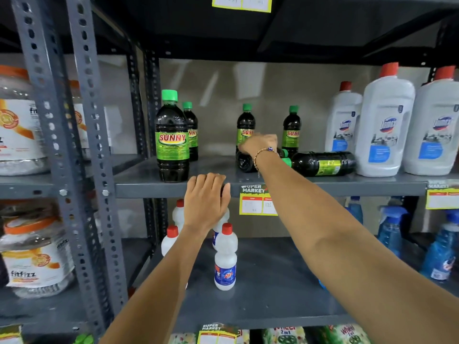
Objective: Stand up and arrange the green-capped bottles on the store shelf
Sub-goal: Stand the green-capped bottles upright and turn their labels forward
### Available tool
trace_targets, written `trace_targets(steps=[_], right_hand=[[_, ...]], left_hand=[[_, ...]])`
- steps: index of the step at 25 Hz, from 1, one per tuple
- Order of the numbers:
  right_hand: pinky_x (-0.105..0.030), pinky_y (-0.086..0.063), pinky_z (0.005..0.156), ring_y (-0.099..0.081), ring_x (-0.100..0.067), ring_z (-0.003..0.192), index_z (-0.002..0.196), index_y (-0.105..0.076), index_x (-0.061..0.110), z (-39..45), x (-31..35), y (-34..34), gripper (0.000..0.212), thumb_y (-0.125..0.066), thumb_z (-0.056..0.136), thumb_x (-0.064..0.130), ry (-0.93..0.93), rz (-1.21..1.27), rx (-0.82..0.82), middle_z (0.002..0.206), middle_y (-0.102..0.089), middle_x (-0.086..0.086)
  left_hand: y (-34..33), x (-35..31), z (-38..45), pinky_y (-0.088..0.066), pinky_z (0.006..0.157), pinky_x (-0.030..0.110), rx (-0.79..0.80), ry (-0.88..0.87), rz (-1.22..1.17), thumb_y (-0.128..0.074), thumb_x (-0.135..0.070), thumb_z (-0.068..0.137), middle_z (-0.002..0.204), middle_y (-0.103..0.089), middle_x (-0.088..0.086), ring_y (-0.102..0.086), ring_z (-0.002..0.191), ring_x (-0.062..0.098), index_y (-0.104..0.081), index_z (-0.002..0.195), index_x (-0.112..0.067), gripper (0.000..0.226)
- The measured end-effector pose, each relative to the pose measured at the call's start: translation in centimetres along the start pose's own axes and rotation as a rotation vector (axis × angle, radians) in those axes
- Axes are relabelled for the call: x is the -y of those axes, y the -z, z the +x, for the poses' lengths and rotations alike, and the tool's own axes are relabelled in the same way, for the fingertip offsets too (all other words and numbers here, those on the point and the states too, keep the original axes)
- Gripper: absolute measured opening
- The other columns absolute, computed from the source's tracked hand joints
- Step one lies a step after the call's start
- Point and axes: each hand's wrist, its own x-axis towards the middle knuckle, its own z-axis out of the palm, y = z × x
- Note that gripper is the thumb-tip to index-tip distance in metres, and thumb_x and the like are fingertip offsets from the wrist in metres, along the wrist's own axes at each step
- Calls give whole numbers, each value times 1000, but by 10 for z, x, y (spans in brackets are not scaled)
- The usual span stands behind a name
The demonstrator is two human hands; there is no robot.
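Observation:
Dark green-capped bottles with green "SUNNY" labels stand on the grey middle shelf. A big one is upright at the front left, a second just behind it. Two more stand upright further back, one and one. Two bottles lie on their sides: one to the right, cap pointing left, and one under my right hand, which is closed over it. My left hand rests on the shelf's front edge, fingers together, holding nothing.
Large white red-capped jugs stand at the shelf's right end. Small white red-capped bottles and blue spray bottles fill the shelf below. Grey perforated uprights and jars are at left. A price tag hangs on the edge.

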Motion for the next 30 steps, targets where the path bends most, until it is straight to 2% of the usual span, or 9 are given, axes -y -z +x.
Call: trace_targets(steps=[4,6,10,12,15,17,20,24,30], right_hand=[[-34,-46,77,-47,-36,121,137,-35,8,-2,-3,-3,82,-64,78,56,-80,89,-33,135,-40,-20],[-37,-43,92,-47,-34,124,138,-26,8,-1,-6,-3,87,-70,76,51,-118,311,37,136,-43,-15],[-33,-54,67,-57,-23,81,114,-20,15,-8,-9,-6,72,-71,74,46,-178,644,85,121,-52,-12],[-30,-51,53,-59,-23,81,114,-16,16,-15,-13,-10,67,-63,80,47,-161,727,83,117,-54,-10],[-33,-58,65,-62,-27,96,139,-3,11,-22,-22,-16,80,-54,88,45,-96,864,32,114,-49,-7],[-41,-60,79,-58,-25,98,140,-1,9,-28,-28,-18,82,-58,89,39,-50,1043,19,114,-45,-7],[-48,-58,83,-59,-27,105,134,-12,12,-27,-38,-22,82,-74,81,22,-18,1279,68,117,-50,-7],[-49,-51,92,-56,-29,117,133,-25,10,-19,-43,-23,74,-75,78,6,28,1218,170,124,-57,-9],[-41,-41,107,-51,-23,116,145,-18,19,-8,-56,-21,87,-69,79,-5,293,842,200,120,-56,-5]], left_hand=[[2,-2,2,-38,78,34,-36,4,11,-27,-30,100,87,-67,1,-58,78,23,-67,97,-12,44],[1,0,1,-38,79,34,-37,-1,28,-30,-28,100,87,-67,0,-58,78,22,-67,96,-13,40],[1,1,-1,-41,79,35,-36,-20,40,-29,-28,100,85,-65,1,-57,78,23,-65,96,-13,40],[1,1,0,-41,79,36,-31,-15,22,-27,-28,100,85,-64,1,-56,78,23,-64,96,-13,41],[0,1,1,-40,79,36,-30,-7,18,-21,-30,101,87,-63,1,-56,78,23,-64,96,-13,46],[1,0,1,-40,79,35,-16,8,27,-18,-31,101,86,-62,1,-55,78,22,-62,94,-14,47],[5,-5,3,-40,76,34,-5,49,60,-12,-32,100,81,-58,0,-51,73,19,-60,88,-17,52],[6,-15,8,-37,75,36,-4,135,64,-15,-33,101,77,-55,0,-47,71,19,-57,82,-17,49],[0,-18,8,-38,79,37,30,94,37,-20,-31,101,90,-62,0,-53,79,21,-59,90,-17,43]])
